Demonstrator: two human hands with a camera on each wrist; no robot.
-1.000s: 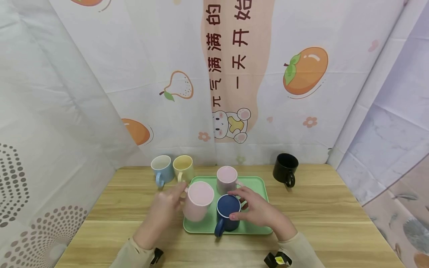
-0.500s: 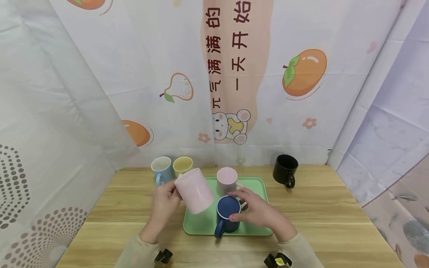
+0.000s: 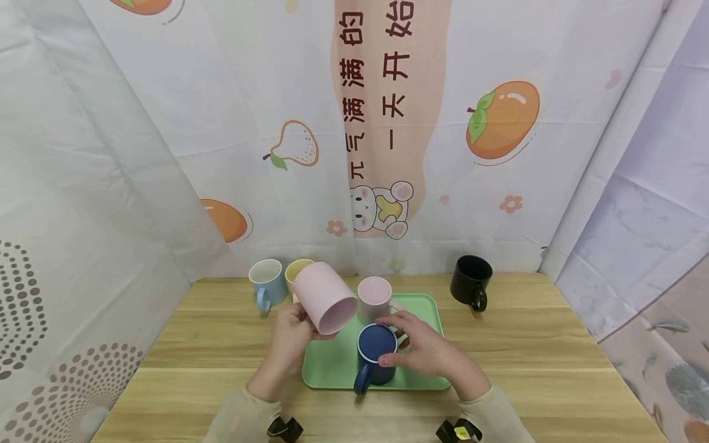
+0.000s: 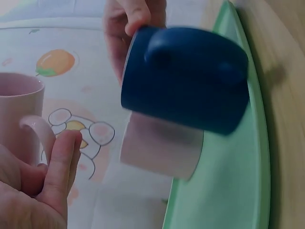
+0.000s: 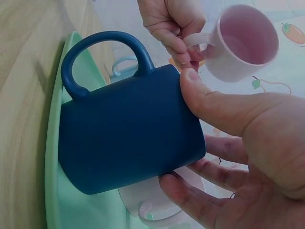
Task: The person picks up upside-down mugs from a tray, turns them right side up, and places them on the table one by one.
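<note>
the left hand (image 3: 292, 335) pinches the handle of a pink mug (image 3: 322, 294) and holds it in the air above the left part of a green tray (image 3: 327, 370); the mug is tilted, its mouth facing down and toward the tray's middle. most of that handle is hidden in the head view, though the right wrist view shows the fingers closed on it. the right hand (image 3: 423, 347) is clamped on the upper end of a navy mug (image 3: 375, 352), thumb on one side and fingers on the other, some fingertips out of sight. the navy mug stands on the tray; whether its mouth or base is on top is hard to make out. behind it on the tray stands a second pink mug (image 3: 374, 303), its handle partly covered by the right hand. on the surface (image 3: 221, 344), the held mug blocks most of a yellow mug (image 3: 295, 271), beside a light blue mug (image 3: 269, 287). a black mug (image 3: 471, 282) stands well apart. both sleeves (image 3: 244, 418) are cut off below.
</note>
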